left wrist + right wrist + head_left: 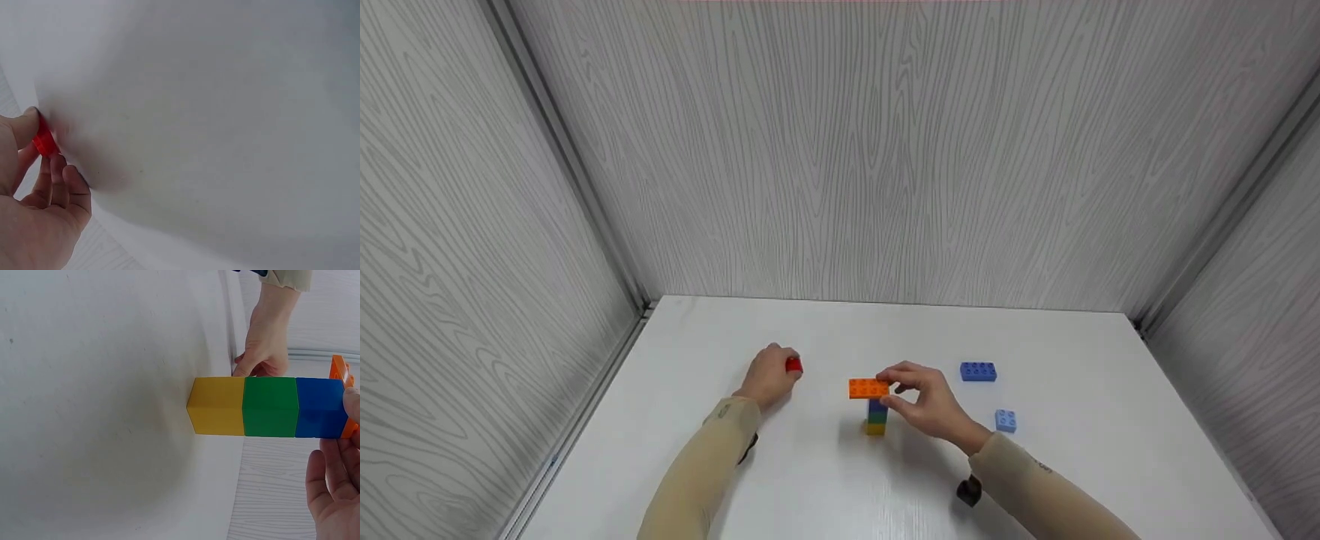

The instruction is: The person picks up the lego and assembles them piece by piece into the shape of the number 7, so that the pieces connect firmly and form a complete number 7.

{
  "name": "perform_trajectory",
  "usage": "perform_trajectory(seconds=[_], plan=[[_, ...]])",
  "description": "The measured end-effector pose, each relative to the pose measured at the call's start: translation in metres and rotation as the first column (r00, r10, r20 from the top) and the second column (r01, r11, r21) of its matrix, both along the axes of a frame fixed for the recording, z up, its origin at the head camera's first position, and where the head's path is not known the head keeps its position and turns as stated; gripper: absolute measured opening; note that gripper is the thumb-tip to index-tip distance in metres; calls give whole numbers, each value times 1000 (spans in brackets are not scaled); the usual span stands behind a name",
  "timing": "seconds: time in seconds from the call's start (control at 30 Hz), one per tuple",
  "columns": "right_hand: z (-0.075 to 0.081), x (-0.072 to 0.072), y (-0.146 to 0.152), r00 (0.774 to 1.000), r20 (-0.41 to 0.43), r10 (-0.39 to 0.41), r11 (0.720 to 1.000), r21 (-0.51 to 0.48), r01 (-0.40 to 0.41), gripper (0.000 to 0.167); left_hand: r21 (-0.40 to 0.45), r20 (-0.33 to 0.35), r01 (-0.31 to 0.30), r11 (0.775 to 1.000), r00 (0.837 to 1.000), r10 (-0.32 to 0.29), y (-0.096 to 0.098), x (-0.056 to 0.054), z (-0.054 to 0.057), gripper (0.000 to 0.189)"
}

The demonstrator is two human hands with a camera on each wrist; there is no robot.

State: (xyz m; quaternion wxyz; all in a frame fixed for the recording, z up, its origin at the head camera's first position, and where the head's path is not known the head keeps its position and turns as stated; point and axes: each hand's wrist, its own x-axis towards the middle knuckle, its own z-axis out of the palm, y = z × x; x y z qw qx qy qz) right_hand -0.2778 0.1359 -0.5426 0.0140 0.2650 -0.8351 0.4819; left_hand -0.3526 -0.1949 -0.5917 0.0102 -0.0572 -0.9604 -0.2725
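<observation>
Nearest, two beige sleeves [690,472] reach in over the white desk [825,495], one from the left and one from the right; a small black device [969,492] sits below the right cuff.

Beyond them, near the middle of the desk, a narrow tower stands upright: a yellow brick [218,406] at the bottom, a green brick [270,406] on it and a blue brick [320,408] above. To the right, near the right cuff and apart from the tower, lies a light-blue four-stud brick [1005,421].

An orange eight-stud brick [868,388] lies crosswise on top of the tower, touching the blue brick and jutting out to the left. The right hand [928,403] has its grip on this brick's right end, pinching it with the thumb on the near side and the fingers on the far side.

Farther off to the left, the left hand [769,379] pinches a red brick [45,140] between thumb and fingers, close to the desk surface; whether it touches is unclear. Toward the far right lies a dark-blue eight-stud brick [978,371], studs up. Behind the desk rises a grey wood-grain wall [870,150].
</observation>
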Motion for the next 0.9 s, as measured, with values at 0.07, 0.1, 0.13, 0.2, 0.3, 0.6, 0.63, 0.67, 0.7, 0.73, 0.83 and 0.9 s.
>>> perform_trajectory(seconds=[0.07,0.1,0.13,0.2,0.3,0.6,0.63,0.67,0.7,0.73,0.83,0.9], plan=[[1,0,0,1000,2,-5,1000,4,5,29,-5,13,6,1000,1000,-6,0,0,2,31],[2,0,-1,1000,3,-7,1000,7,7,29,-5,19,6,1000,1000,-6,0,0,3,31],[2,0,-1,1000,2,-9,1000,11,9,29,-3,23,6,1000,1000,-6,-1,0,4,31],[2,0,-1,1000,2,-9,1000,16,8,29,-1,34,4,1000,999,-4,-1,1,5,31],[3,0,-1,1000,1,-8,1000,18,8,29,16,53,-4,1000,999,3,-1,2,6,32],[1,0,-1,1000,4,5,1000,16,-5,28,71,13,47,996,999,-48,-2,10,13,31],[1,0,-1,1000,3,6,1000,15,-6,28,75,2,55,996,998,-55,-2,11,14,30],[1,0,-1,1000,-2,9,1000,17,-9,28,83,-9,62,995,998,-62,-2,12,15,29],[1,0,-1,1000,-4,10,1000,19,-10,29,91,-17,67,994,998,-65,-2,12,15,28],[1,0,0,1000,-7,12,1000,22,-12,29,98,-20,69,993,998,-67,-2,13,16,28],[1,-1,1,1000,-8,19,1000,23,-19,30,137,-6,71,988,997,-71,-1,16,19,27],[1,-1,2,1000,-6,20,1000,22,-20,30,163,14,67,984,997,-71,0,18,21,27]])
